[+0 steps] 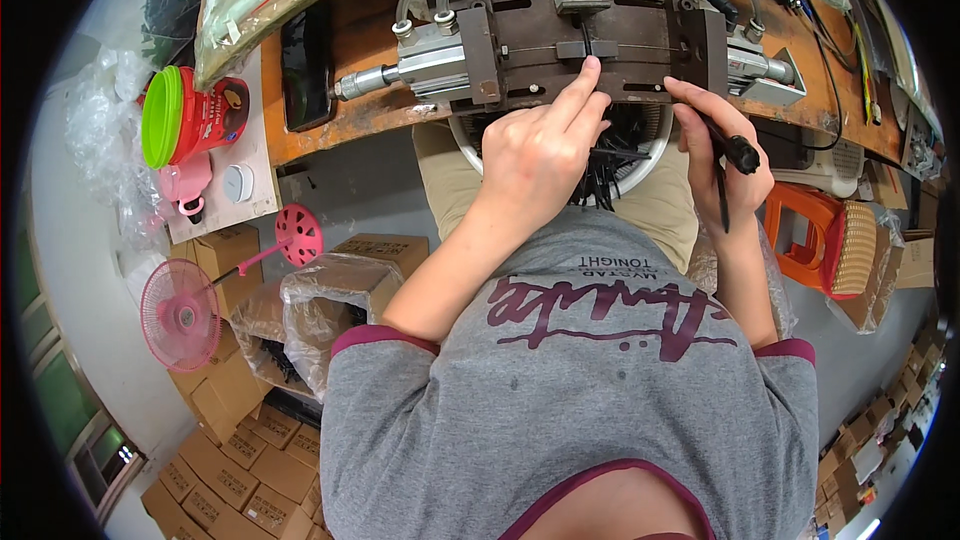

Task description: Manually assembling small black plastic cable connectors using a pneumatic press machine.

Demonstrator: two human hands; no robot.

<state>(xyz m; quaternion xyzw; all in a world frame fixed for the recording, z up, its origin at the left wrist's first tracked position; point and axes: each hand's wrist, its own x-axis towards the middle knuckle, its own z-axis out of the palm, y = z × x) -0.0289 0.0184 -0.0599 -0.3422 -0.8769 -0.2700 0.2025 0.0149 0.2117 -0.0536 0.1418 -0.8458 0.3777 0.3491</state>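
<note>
My left hand (540,150) reaches over the front of a dark metal fixture (640,30). Its index finger is stretched out, the tip on a small dark block (585,48) at the fixture's middle; the other fingers are partly curled, and nothing shows held in them. At the fixture's front right edge, my right hand (730,155) has its fingers closed round slim black pieces (742,154), one with a thick rounded end. Below the hands, a white tub (635,175) on my lap holds many thin black strips (603,178), partly covered by my left hand.
Metal air cylinders (435,60) with clear hoses flank the fixture on the wooden bench (370,130). A dark phone-like slab (307,70) and a red bucket with a green rim (165,118) are left. A pink fan (182,315), plastic-lined box (320,305) and orange stool (800,235) stand lower.
</note>
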